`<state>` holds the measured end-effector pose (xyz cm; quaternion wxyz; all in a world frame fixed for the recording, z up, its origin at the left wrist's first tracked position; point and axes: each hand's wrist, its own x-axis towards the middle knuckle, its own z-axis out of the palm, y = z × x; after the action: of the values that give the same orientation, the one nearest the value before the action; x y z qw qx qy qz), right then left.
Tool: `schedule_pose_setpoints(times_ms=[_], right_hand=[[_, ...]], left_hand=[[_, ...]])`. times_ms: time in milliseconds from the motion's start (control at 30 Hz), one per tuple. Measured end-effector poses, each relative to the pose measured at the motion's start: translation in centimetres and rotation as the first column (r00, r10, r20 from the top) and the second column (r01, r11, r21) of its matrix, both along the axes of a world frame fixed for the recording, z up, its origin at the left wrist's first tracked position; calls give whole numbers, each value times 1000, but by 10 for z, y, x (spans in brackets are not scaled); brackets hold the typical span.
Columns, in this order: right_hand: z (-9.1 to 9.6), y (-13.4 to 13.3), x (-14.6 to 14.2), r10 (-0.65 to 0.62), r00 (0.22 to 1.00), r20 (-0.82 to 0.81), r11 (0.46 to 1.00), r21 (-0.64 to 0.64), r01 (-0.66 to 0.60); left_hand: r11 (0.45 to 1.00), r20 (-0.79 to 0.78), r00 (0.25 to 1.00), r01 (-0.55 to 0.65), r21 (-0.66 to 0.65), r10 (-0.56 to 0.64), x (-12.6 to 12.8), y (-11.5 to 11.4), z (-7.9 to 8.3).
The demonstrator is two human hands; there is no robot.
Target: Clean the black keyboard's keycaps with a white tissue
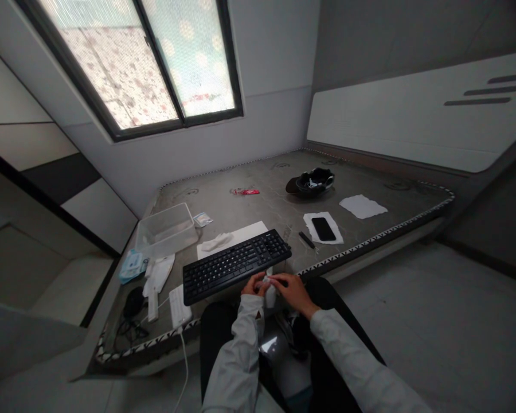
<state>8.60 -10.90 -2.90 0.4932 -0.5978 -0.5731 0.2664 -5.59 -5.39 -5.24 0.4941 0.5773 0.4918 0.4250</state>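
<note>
In front of the black keyboard (236, 264), my left hand (254, 284) and my right hand (291, 291) meet with fingers pinched together. Between them is a crumpled white tissue (270, 296) that hangs down past the mattress edge. Both hands grip its upper part; fine detail at the fingertips is too small to make out. The keyboard lies at a slant on the mattress, partly over a white sheet (253, 229). Another crumpled white tissue (217, 242) rests on that sheet, just behind the keys.
Left of the keyboard are a clear plastic box (167, 229), a blue packet (132, 267), a white power strip (179, 308) and a black mouse (134, 302). To the right lie a phone (324, 229), a black pen-like tool (307, 240), a cap (310, 183) and torn paper (363, 206).
</note>
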Motion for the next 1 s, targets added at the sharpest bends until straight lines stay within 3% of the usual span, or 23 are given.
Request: schedule_pose_setpoints(times_ms=[200,367,467,667,833,1000], right_hand=[[-4,1,1,51,998,-42,999,-6,-51],[-10,1,0,102,990,-93,994,-24,-105],[-14,4,0,103,982,-157,994,-28,-109],[-18,4,6,132,989,-68,991,-3,-132],[-19,3,5,50,999,21,998,-26,-50],[-27,7,-2,17,990,-140,999,-47,-24]], left_hand=[[999,134,990,42,14,-44,0,0,-3],[1000,44,999,-27,8,27,-2,4,-8],[996,0,999,-46,74,46,-3,8,-8],[997,69,995,71,39,-73,-2,5,-13],[978,17,978,206,27,-207,-5,6,-15],[993,-96,990,109,41,-105,-4,4,-11]])
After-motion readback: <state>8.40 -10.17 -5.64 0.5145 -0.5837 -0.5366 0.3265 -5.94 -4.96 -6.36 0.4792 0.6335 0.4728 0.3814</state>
